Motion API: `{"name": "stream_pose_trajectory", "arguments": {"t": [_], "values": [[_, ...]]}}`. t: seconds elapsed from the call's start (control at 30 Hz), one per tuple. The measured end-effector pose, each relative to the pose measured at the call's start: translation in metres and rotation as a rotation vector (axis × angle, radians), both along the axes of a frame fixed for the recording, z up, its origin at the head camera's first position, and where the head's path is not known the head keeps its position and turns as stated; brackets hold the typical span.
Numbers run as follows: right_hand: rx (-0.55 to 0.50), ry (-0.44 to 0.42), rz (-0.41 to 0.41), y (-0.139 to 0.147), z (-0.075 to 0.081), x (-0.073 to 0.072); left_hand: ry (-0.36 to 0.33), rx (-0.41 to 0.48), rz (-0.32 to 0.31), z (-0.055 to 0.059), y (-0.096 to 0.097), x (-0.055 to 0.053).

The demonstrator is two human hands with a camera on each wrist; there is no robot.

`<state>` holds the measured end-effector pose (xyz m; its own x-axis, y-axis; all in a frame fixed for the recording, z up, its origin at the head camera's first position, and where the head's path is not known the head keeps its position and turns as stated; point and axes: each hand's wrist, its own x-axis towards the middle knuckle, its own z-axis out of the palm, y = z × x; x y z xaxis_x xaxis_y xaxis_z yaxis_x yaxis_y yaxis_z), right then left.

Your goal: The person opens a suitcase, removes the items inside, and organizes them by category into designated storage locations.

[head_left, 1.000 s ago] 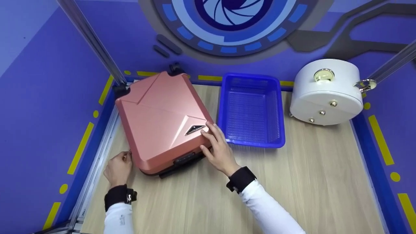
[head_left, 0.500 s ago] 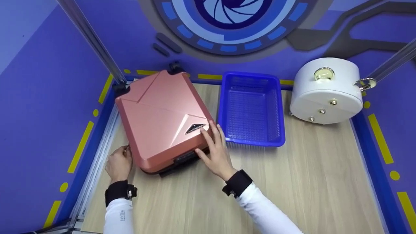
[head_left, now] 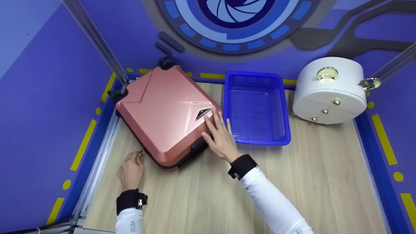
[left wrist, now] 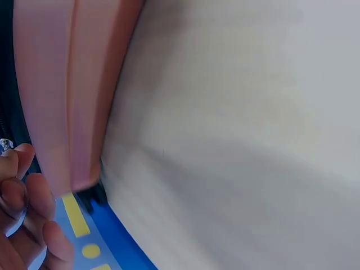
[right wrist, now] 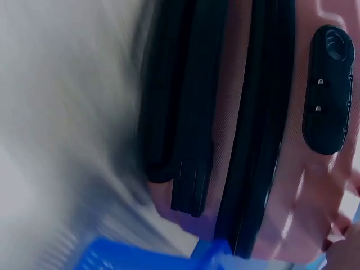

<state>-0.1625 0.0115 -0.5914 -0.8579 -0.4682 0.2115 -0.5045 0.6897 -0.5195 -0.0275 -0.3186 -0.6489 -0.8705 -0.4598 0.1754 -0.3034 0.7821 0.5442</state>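
A pink hard-shell suitcase (head_left: 162, 113) lies flat at the left, wheels toward the back wall. At its left side my left hand (head_left: 131, 170) pinches a small metal zipper pull (left wrist: 6, 144) between thumb and fingertips. A black zipper band (right wrist: 256, 129) circles the case between its two shells. My right hand (head_left: 222, 139) rests on the near right corner of the lid, fingers spread and fairly straight beside the triangular badge (head_left: 203, 113). On the near end, the right wrist view shows a black combination lock (right wrist: 329, 90) and a black handle (right wrist: 180, 101).
A blue plastic basket (head_left: 286, 130) stands right beside the suitcase. Farther right is a white drum-shaped case (head_left: 328, 87) with gold-coloured fittings. Purple walls (head_left: 42, 107) enclose the wood-grain tabletop (head_left: 292, 188) at the back and sides.
The suitcase has turned counterclockwise: its near end swung right, its wheeled end left. My left hand moved right with the zipper pull, and my right hand moved slightly forward with the corner.
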Motion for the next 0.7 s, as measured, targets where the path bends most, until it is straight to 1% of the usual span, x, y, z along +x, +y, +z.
{"name": "stream_pose_trajectory", "arguments": {"t": [0.1,0.17,0.2,0.27,0.33,0.4,0.47,0.53,0.6,0.7], "values": [[0.041,-0.071,-0.046,0.003,0.005,-0.019,0.039,-0.029,-0.047,-0.004,0.021,0.003],[0.052,-0.092,-0.082,0.003,0.010,-0.027,0.078,-0.050,-0.082,-0.006,0.036,0.004],[0.048,-0.092,-0.094,0.003,0.013,-0.030,0.100,-0.061,-0.098,-0.007,0.044,0.004],[0.018,-0.055,-0.105,-0.001,0.018,-0.027,0.129,-0.072,-0.127,-0.007,0.055,0.005],[-0.030,0.013,-0.086,-0.008,0.022,-0.016,0.145,-0.075,-0.143,-0.007,0.064,0.006],[-0.073,0.096,-0.028,-0.016,0.023,0.001,0.150,-0.073,-0.154,-0.006,0.072,0.007],[-0.084,0.172,0.044,-0.023,0.021,0.020,0.148,-0.071,-0.166,-0.006,0.078,0.008],[-0.064,0.234,0.107,-0.028,0.015,0.036,0.143,-0.072,-0.181,-0.006,0.083,0.011],[-0.033,0.262,0.141,-0.030,0.008,0.048,0.136,-0.076,-0.192,-0.007,0.087,0.013],[-0.015,0.246,0.148,-0.030,-0.002,0.054,0.128,-0.086,-0.192,-0.008,0.090,0.016]]}}
